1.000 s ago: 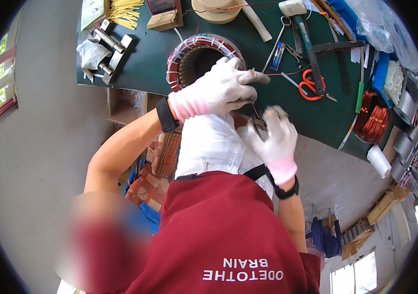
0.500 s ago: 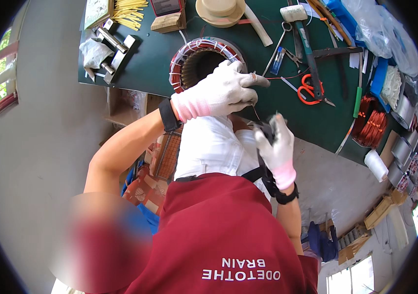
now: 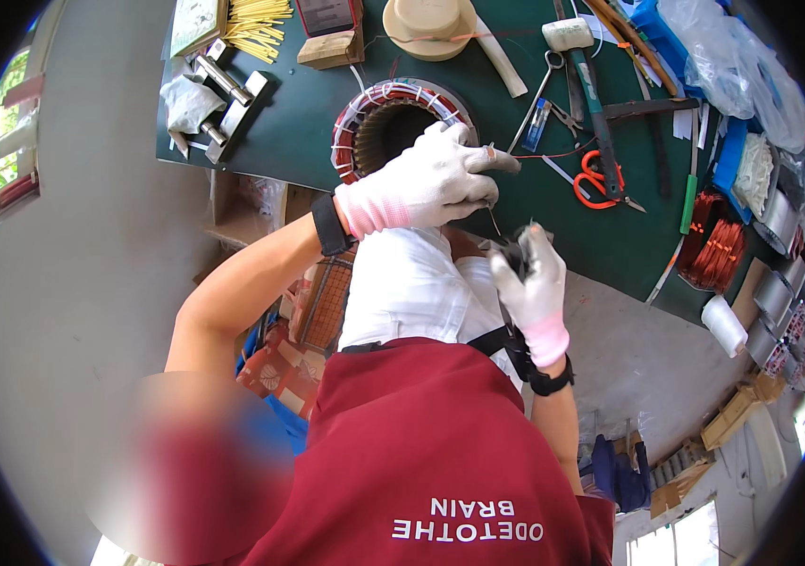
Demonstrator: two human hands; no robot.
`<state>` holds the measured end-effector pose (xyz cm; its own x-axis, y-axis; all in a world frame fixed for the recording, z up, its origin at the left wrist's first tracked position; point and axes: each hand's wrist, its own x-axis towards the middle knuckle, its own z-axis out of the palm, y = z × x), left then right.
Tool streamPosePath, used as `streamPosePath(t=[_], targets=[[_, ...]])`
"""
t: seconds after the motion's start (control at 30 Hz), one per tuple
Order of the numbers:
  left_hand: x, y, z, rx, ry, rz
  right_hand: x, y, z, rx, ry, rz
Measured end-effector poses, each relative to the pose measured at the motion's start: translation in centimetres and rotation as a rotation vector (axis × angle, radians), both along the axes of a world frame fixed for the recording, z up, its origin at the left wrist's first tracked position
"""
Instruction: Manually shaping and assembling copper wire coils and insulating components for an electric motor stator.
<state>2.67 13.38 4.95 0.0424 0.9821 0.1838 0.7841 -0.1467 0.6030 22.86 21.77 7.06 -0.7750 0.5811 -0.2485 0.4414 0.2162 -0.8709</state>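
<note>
A motor stator [image 3: 350, 127], a ring of copper windings laced with white cord, sits at the bench's near edge. My left hand [image 3: 440, 174], in a white glove with a pink cuff, rests at its right rim. Its fingers are pinched around a thin wire [image 3: 496, 223], whose end points down toward my other hand. A red wire [image 3: 549, 157] runs from by the left fingertips toward the tools on the right. Lower down, my gloved right hand [image 3: 536, 288] is closed on a dark hand tool [image 3: 516, 257]; its kind is hidden by the fingers.
Red-handled scissors [image 3: 595, 179], a white-headed mallet [image 3: 568, 35], and a blue lighter [image 3: 536, 125] lie right of the stator. Copper coils [image 3: 716, 247] are farther right. A cream flanged part [image 3: 421, 26], wooden block [image 3: 330, 51] and yellow sticks [image 3: 259, 24] stand behind.
The bench and its things sit slightly lower and farther right in the picture. Both hands keep nearly the same pose, and the right hand's tool shows a little less.
</note>
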Motion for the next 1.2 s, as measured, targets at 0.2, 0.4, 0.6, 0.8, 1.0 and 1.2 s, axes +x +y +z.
streamPosePath(t=[0.2, 0.4, 0.6, 0.8, 1.0, 1.2], targets=[[-0.1, -0.2, 0.5, -0.109, 0.002, -0.006, -0.2, 0.2, -0.5, 0.499, 0.016, 0.193], [-0.2, 0.1, 0.7, -0.067, 0.011, -0.003, -2.4, 0.2, -1.6, 0.257, 0.08, 0.078], [-0.1, 0.1, 0.4, -0.057, 0.007, -0.011, -2.0, 0.5, -0.8, 0.425, 0.044, 0.134], [1.4, 0.7, 0.1, -0.019, -0.015, 0.264, 3.1, 1.8, -1.7, 0.278, -0.081, 0.006], [1.7, 4.4, -1.1, 0.148, 0.113, 0.825, 2.7, 3.4, -0.7, 0.063, -0.053, -0.135], [0.6, 2.7, 1.9, 0.272, 0.004, 0.594, 1.8, 1.7, -0.3, -0.123, -0.025, -0.039]])
